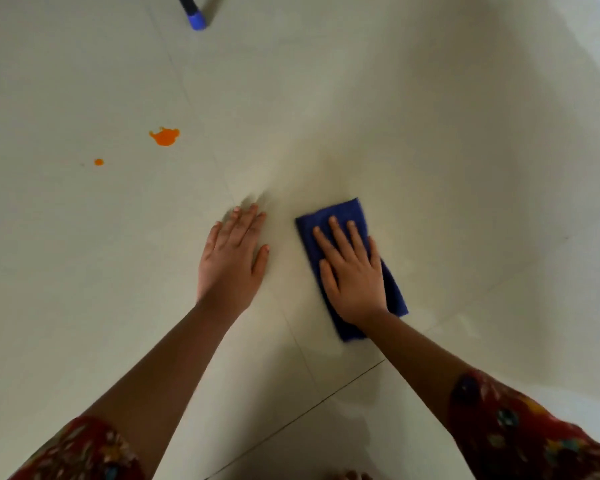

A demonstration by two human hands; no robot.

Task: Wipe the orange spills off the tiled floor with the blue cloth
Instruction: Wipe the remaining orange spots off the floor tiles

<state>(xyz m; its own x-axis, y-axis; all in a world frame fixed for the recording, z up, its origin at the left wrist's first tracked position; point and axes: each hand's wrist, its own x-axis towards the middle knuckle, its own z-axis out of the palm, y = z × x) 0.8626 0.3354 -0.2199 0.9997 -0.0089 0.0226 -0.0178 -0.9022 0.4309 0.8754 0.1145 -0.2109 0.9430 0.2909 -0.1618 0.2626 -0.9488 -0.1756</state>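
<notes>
A folded blue cloth [340, 216] lies flat on the pale tiled floor [430, 150], right of centre. My right hand [352, 275] presses down on it with the fingers spread, palm flat on the cloth. My left hand [231, 258] rests flat and empty on the bare tile just left of the cloth. An orange spill [165, 136] sits on the floor well up and to the left of both hands. A smaller orange drop [98, 162] lies further left of it. Neither spill touches the cloth.
A dark leg with a blue tip [196, 19] stands on the floor at the top centre. Dark grout lines [291, 422] cross the tiles near my forearms. Red patterned sleeves cover my upper arms at the bottom corners.
</notes>
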